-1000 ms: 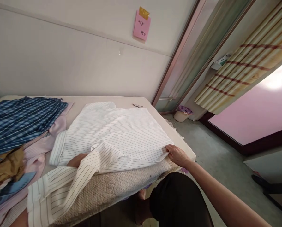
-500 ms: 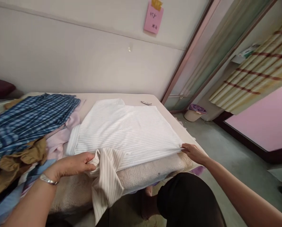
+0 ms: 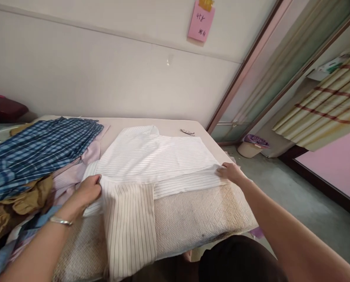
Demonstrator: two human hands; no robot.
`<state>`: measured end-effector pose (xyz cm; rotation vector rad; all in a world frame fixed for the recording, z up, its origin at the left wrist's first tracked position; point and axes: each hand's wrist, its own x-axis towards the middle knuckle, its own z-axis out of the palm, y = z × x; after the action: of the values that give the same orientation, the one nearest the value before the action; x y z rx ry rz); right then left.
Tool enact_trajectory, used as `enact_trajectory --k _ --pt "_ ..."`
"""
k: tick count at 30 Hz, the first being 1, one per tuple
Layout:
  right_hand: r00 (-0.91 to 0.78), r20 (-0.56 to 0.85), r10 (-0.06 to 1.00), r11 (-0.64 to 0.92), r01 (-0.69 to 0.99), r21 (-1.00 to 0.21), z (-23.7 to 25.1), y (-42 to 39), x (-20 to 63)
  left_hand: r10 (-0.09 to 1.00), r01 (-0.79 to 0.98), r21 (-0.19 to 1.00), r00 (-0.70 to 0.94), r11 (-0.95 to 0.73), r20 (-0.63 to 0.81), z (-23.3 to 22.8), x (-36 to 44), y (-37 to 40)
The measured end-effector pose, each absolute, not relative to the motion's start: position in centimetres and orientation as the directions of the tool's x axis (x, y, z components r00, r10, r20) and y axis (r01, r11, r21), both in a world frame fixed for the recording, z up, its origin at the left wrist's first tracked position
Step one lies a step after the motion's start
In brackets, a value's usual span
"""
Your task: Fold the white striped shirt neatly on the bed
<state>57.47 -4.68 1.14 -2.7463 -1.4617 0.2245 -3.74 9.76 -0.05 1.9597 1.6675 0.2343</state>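
So the striped shirt (image 3: 163, 156) is on the padded counter (image 3: 192, 215), long axis stretched sideways between two pinching grips: left hand (image 3: 88, 192) at the sleeve end, right hand (image 3: 232, 172) opposite, dangling sleeve (image 3: 130, 227) nearer the left.

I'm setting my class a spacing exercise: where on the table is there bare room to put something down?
Free: the strip between shirt and wall, save a small item; and the tan cover between the shirt, its hanging flap and the table's front edge. Crowded: the left, heaped with plaid, pink and brown cloth.
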Motion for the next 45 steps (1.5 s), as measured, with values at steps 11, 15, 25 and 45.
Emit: enact_trajectory --k 11,15,25,45 --pt "0.422 -0.031 0.906 -0.419 0.887 -0.193 1.5 -7.1 40.2 0.941 0.973 0.148 0.213 -0.179 -0.263 -1.4 -2.7 10.3" --pt "0.159 -0.320 0.934 -0.322 0.764 -0.559 0.3 -10.5 27.0 0.945 0.972 0.154 0.214 -0.179 -0.249 -1.3 -2.6 10.4" --pt "-0.202 -0.387 0.900 -0.422 -0.175 -0.889 -2.3 -17.6 16.8 0.941 0.949 0.224 0.268 -0.221 -0.206 -2.5 -3.1 11.0" --pt "0.286 -0.258 0.923 -0.282 0.046 -0.958 2.1 -5.4 37.0 0.919 0.943 0.207 0.308 -0.261 -0.246 -2.5 -2.7 10.7"
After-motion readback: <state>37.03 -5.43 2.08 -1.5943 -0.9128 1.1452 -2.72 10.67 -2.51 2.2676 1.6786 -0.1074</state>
